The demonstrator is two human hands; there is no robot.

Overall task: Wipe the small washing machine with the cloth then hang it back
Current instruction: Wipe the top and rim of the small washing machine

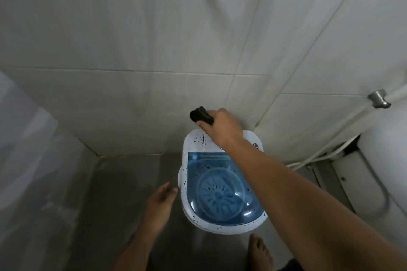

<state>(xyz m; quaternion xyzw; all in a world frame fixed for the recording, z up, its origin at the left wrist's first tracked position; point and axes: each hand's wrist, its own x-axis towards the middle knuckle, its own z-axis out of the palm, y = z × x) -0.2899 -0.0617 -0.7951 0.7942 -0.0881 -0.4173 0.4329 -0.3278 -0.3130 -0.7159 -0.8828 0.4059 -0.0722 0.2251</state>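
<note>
Right forearm crossing the lower right of the view, reaching over the small washing machine [222, 182], which stands on the grey floor [123, 182] against the tiled wall [154, 39]. Right hand [222, 126], above the machine's rear white panel, with fingers closed around a dark bunched cloth [200, 115]; the cloth sits just beyond the rear edge of the machine, close to the wall, and whether it touches either surface cannot be told. Left hand [159, 201], just left of the machine, fingers loosely spread and holding nothing, apart from the casing. Bare foot [258, 251] near the machine's front edge. Blue translucent lid [220, 191] is shut; dark specks remain scattered over the white rim and rear panel, so wiping appears barely begun or not yet effective on those areas. Judged remaining: wiping of the rear panel, rim and lid, then returning the cloth to its hanger, which is not identifiable here. White hose [326, 149] and a metal wall fitting [378, 99] lie to the right of the machine.
</note>
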